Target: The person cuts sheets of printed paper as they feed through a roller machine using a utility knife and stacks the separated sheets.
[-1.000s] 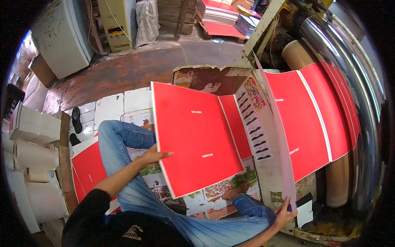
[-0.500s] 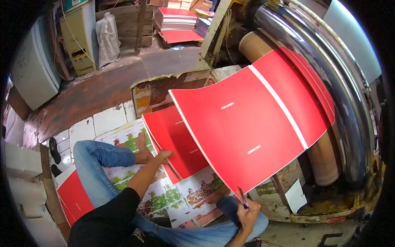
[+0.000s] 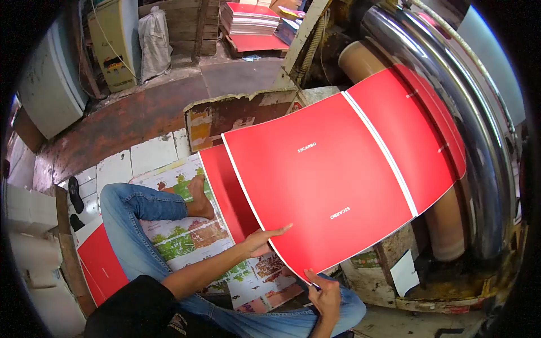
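A large red printed sheet (image 3: 298, 186) with white lettering slopes up to a shiny metal roller (image 3: 445, 107). A white strip crosses it where it meets a second red sheet (image 3: 406, 112) lying against the roller. My left hand (image 3: 262, 242) grips its near edge, thumb on top and fingers underneath. At the near corner, my right hand (image 3: 326, 296) pinches the sheet and also holds a slim dark tool (image 3: 315, 287), mostly hidden by the fingers. Below lies another red sheet (image 3: 220, 174), largely covered by the upper one.
Printed paper (image 3: 174, 236) covers the floor between my crossed legs. A brown roll (image 3: 445, 225) sits beneath the metal roller. A worn board (image 3: 242, 115) stands ahead, and stacked red sheets (image 3: 251, 22) rest at the back. More red sheets (image 3: 101, 265) lie at left.
My left hand has left the lower red sheet and moved right onto the upper sheet's edge. My right hand has shifted slightly left and down, its thumb now on the corner.
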Demonstrator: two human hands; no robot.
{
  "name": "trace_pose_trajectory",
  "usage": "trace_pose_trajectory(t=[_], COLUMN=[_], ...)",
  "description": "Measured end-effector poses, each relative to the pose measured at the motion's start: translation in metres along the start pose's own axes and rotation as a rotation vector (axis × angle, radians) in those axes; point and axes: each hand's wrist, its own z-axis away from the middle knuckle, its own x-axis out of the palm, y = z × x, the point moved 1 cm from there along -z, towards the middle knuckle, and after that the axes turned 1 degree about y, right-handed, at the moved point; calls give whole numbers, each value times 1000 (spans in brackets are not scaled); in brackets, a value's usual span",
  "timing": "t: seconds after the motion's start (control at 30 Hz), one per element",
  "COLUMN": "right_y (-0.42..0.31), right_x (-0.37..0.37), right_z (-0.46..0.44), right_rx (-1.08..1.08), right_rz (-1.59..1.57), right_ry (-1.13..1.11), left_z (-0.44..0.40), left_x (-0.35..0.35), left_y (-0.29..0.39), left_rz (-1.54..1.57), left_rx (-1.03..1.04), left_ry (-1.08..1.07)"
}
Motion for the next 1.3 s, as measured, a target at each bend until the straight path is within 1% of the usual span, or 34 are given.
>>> trace_pose_trajectory(t=[0.03,0.07,0.1,0.13,0.17,0.2,0.23,0.3,0.33,0.37,0.43,0.47,0.5,0.57,0.6,0.63,0.67,0.7,0.73,0.77,0.83,0.9,0.93,0.97,1.07,1.13,1.3], right_y=[0,-4,-6,-3,0,2,4,4,2,-3,-14,-16,-16,-19,-14,-12,-15,-17,-14,-12,-9,10,18,23,32,47,47], right_x=[0,0,1,5,12,14,15,13,10,8,4,6,7,0,-1,-2,-11,-20,-30,-45,-79,-115,-130,-142,-154,-151,-131], right_z=[0,-2,-3,-2,-2,-2,-2,-2,-3,-4,-5,-6,-8,-8,-9,-11,-14,-17,-19,-19,-23,-24,-26,-29,-41,-45,-48], right_rx=[-2,55,111,108,84,58,53,169,198,188,438,377,374,407,410,418,381,350,304,305,325,303,312,315,334,341,290], right_rz=[4,79,150,148,175,204,205,129,68,72,-289,-365,-366,-362,-380,-578,-634,-689,-701,-701,-679,-617,-621,-626,-645,-611,-652], right_ry=[-1,-60,-119,-124,-147,-171,-173,-328,-398,-397,-362,-277,-275,-119,-81,-23,60,156,272,421,733,952,972,986,902,844,933], left_z=[-1,-2,-6,-10,-5,1,6,20,26,28,34,43,45,53,57,61,62,64,70,81,106,114,117,127,144,145,167], left_x=[3,-9,-25,-43,-46,-49,-51,-43,-41,-43,-46,-37,-39,-41,-41,-41,-46,-52,-62,-59,-23,-43,-34,-18,5,-23,5], left_y=[1,-3,-11,-19,-20,-20,-24,-27,-26,-28,-28,-25,-25,-25,-25,-25,-26,-25,-22,-15,17,17,22,32,44,25,37], left_rz=[-94,-188,-186,-367,-548,-828,-827,-1037,-1070,-1070,-1152,-1183,-1186,-1164,-1169,-1175,-1154,-1138,-1065,-993,-904,-582,-593,-650,-727,-407,-515], left_rx=[4,23,24,121,219,220,224,350,346,357,481,472,476,424,394,365,387,399,269,121,23,-26,-40,-117,-232,-24,-55], left_ry=[138,162,164,177,189,227,231,284,291,294,300,333,332,308,334,358,343,316,325,328,397,309,295,363,454,334,439])
